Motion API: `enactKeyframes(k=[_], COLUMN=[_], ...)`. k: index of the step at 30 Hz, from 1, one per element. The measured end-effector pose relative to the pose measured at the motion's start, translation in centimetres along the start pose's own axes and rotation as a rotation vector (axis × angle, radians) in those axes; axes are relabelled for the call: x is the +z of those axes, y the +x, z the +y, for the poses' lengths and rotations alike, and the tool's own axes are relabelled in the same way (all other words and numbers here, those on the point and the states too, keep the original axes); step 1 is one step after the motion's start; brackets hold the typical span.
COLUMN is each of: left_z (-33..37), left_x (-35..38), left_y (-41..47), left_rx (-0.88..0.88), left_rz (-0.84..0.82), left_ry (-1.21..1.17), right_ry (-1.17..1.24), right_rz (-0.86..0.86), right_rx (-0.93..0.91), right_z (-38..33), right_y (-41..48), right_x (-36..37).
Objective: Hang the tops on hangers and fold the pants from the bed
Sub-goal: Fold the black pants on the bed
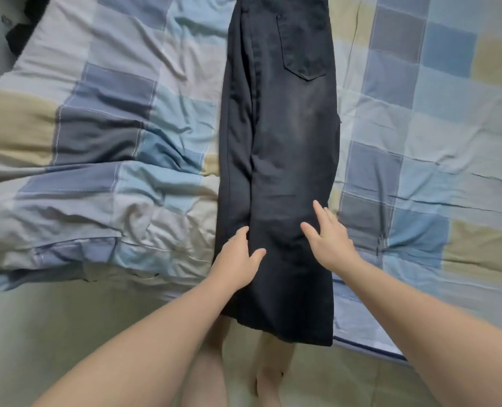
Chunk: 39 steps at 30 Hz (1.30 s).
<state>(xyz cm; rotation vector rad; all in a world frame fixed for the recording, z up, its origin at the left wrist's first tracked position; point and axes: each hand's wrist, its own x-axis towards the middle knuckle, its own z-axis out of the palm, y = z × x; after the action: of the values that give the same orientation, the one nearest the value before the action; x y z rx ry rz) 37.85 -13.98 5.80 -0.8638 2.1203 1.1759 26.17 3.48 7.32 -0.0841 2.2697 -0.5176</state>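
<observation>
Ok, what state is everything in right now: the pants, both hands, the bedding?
black pants: flat on the checked quilt, folded leg on leg, back pocket up, hems overhanging the edge; not yet folded crosswise.
left hand: fingers relaxed, resting on the pants.
right hand: fingers spread, flat on the pants.
checked quilt: rumpled left of the pants, smoother on the right.

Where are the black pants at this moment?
Head view, centre: the black pants lie lengthwise on the checked bedding, hem over its near edge, left hand and right hand resting on the lower legs.
</observation>
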Motion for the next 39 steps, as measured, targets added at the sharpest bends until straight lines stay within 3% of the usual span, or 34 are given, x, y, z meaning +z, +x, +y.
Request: enactKeyframes(k=[7,14,20,26,31,36,39], left_z=[-2.5,-6.0,-8.9,-10.7,-13.5,-15.3,-16.0], left_x=[5.1,7.6,7.6,5.0,3.8,3.7,3.6], left_y=[0.4,0.2,-3.7,-7.3,-10.5,-7.8,-6.1], left_rx=[-0.143,-0.098,-0.075,0.023,0.015,-0.161,-0.173], left_rz=[-0.095,-0.026,-0.19,0.237,0.359,0.159,0.0], left_ry=[-0.471,-0.421,-0.483,-0.241,-0.119,-0.085,-0.102], right_ry=[0.146,0.487,0.664,0.654,0.637,0.524,0.596], right_rz=[-0.045,0.012,-0.022,0.02,-0.056,-0.036,-0.135], right_rx=[0.08,0.223,0.227,0.173,0.148,0.257,0.283], right_z=[8.2,12.4,11.6,9.1,7.1,7.0,7.7], right_y=[-2.1,-2.0,-5.3,-8.2,-10.1,-8.7,-8.4], right_x=[5.7,8.7,10.6,12.1,14.7,16.2,15.9])
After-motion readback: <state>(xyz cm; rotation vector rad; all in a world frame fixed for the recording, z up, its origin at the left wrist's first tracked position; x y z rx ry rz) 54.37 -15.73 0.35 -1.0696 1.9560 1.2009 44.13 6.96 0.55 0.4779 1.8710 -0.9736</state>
